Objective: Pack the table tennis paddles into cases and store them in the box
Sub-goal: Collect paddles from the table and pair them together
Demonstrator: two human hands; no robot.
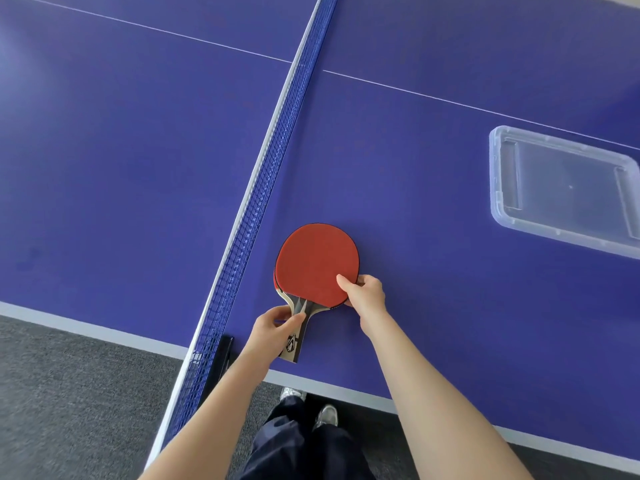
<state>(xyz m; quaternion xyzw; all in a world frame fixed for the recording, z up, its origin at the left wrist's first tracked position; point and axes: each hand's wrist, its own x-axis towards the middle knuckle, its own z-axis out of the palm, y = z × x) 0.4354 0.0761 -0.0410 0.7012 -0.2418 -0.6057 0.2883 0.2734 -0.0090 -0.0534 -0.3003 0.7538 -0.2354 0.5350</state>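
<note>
A red-faced table tennis paddle [317, 261] lies on the blue table near its front edge, right of the net. A second red edge shows under its left rim, so it seems to rest on another paddle. My left hand [273, 332] grips the wooden handle [298, 341]. My right hand [365, 292] pinches the blade's lower right rim, thumb on the red face. A clear plastic box [498, 188] stands open on the table at the far right. No case is in view.
The net [263, 188] runs diagonally just left of the paddle, with its black clamp [223, 351] at the table edge. Grey carpet lies below the table's front edge. My legs and shoes stand against that edge.
</note>
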